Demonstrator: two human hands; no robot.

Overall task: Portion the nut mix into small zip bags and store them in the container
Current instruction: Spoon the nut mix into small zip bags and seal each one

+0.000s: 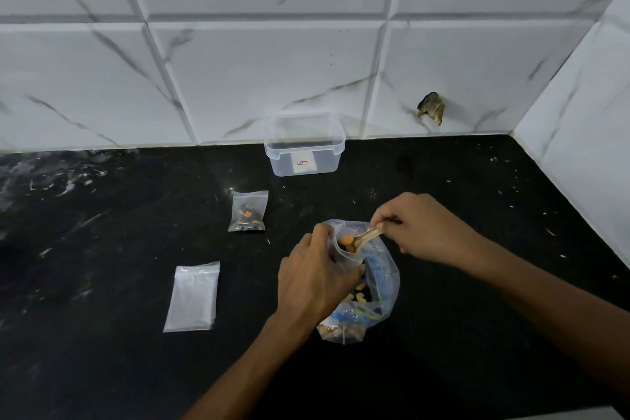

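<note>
Nut mix is being spooned into a small zip bag held over the large bag.

A small zip bag (344, 254) is gripped open by the left hand (313, 280), fingers curled round it, above the large nut-mix bag (378, 290) lying near the middle of the black counter (119, 368). A pale spoon (366, 237) is pinched at its handle by the right hand (426, 228), its bowl with nuts at the small bag's mouth. A filled small bag (248, 211) lies further off to the left. Empty zip bags (192, 297) are stacked nearer on the left. The clear container (304, 147) stands open at the far edge, against the tiled wall (238, 61).
</note>
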